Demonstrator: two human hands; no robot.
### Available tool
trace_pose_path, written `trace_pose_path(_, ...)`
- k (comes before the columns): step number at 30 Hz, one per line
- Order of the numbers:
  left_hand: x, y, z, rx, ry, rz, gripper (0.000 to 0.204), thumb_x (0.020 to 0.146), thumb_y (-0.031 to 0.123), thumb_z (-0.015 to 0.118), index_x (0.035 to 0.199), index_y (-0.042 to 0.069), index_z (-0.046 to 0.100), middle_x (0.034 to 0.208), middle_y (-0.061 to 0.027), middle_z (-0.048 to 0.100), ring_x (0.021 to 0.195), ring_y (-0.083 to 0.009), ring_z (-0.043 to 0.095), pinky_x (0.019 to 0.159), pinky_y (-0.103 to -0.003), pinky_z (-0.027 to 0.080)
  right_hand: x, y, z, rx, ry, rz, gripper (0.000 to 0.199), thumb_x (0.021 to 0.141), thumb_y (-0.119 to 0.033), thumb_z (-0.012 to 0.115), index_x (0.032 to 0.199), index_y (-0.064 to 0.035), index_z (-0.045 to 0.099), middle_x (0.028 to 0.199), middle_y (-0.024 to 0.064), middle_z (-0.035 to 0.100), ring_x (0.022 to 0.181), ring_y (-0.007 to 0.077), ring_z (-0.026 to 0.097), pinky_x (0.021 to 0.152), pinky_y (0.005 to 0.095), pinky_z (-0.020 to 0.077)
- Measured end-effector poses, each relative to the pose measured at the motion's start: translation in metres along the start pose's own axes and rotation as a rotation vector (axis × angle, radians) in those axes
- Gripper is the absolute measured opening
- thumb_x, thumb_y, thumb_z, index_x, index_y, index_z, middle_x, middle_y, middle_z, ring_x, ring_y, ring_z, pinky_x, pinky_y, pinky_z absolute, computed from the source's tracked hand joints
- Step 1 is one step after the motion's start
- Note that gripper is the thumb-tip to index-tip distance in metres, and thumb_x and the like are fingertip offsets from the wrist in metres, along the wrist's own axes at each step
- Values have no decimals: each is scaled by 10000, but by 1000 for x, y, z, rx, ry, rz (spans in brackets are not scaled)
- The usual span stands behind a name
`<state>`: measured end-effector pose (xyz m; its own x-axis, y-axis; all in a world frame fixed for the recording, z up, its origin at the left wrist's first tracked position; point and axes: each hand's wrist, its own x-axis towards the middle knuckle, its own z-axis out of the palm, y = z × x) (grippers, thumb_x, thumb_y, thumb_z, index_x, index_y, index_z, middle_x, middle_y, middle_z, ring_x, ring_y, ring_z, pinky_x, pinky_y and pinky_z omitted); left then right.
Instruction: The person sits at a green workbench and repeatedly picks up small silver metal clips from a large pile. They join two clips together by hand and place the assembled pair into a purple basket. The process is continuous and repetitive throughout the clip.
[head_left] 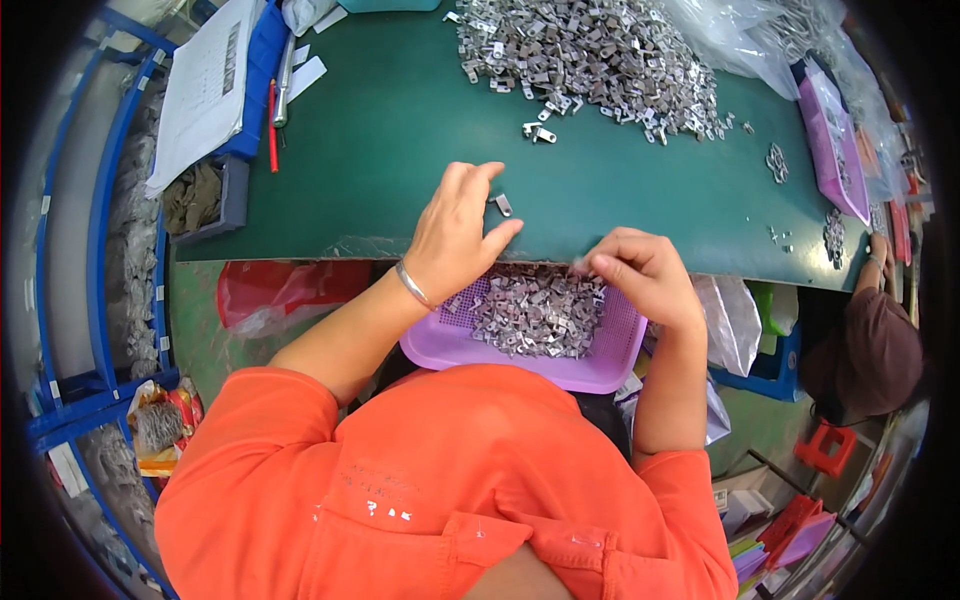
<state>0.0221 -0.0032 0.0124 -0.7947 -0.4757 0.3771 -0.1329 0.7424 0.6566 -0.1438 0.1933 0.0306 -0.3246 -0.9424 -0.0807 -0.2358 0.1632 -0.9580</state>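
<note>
My left hand (452, 228) is over the green table (360, 150) near its front edge, thumb and fingers apart with nothing between them. Just by its fingertips lies a single small bent metal clip (502, 205) with a hole. My right hand (648, 278) is closed in a pinch above the right side of a purple plastic basket (425, 345). A small silvery metal part (580, 266), blurred, shows at its fingertips. The basket sits below the table edge, against my lap, and holds many metal clips (540, 315) like the one on the table.
A big heap of metal clips (600, 60) covers the back of the table, beside clear plastic bags (730, 40). At left are a red pen (272, 125), papers (205, 90) and a grey bin (222, 195). A pink basket (835, 150) and a co-worker's arm (872, 270) are at right.
</note>
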Motion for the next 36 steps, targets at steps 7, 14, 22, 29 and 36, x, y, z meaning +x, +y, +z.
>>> trace_pose_path(7, 8, -2, 7, -121, -110, -40, 223, 760, 47, 786, 921, 11, 635, 882, -72, 579, 712, -182, 630, 646, -311, 511, 105, 11, 30, -595, 600, -475, 202, 819, -44, 686, 1020, -39, 697, 933, 128, 624, 894, 334, 591, 797, 386, 500)
trace_pose_path(14, 9, -18, -4, -541, -208, -359, 199, 869, -4, 700, 1062, -31, 659, 945, -68, 685, 814, -118, 676, 721, -238, 561, 88, 25, 38, -464, 434, -346, 146, 819, -25, 684, 965, -29, 692, 916, 118, 644, 896, 314, 614, 797, 390, 496)
trace_pose_path(22, 9, -11, -16, -856, -535, -649, 168, 924, 55, 664, 1064, -39, 664, 919, -74, 697, 766, -115, 666, 703, -236, 559, 49, -18, -4, -372, -30, -181, 153, 829, -29, 676, 979, -12, 701, 937, 137, 659, 948, 321, 622, 844, 392, 497)
trace_pose_path(29, 55, -19, 19, 27, 7, 65, 472, 806, 104, 730, 1232, 32, 541, 1131, -160, 515, 907, -287, 590, 846, -387, 503, 163, 21, -4, -933, 352, -586, 247, 892, -143, 644, 1127, -90, 696, 1273, 97, 619, 1193, 332, 562, 1000, 442, 446)
trace_pose_path(36, 39, -23, 26, -30, -145, 167, 164, 800, 89, 726, 937, 48, 645, 936, -109, 593, 886, -312, 609, 780, -388, 505, 89, 26, 8, -750, 252, -536, 309, 834, -21, 630, 1141, -24, 666, 1221, 130, 635, 1168, 357, 554, 1002, 440, 456)
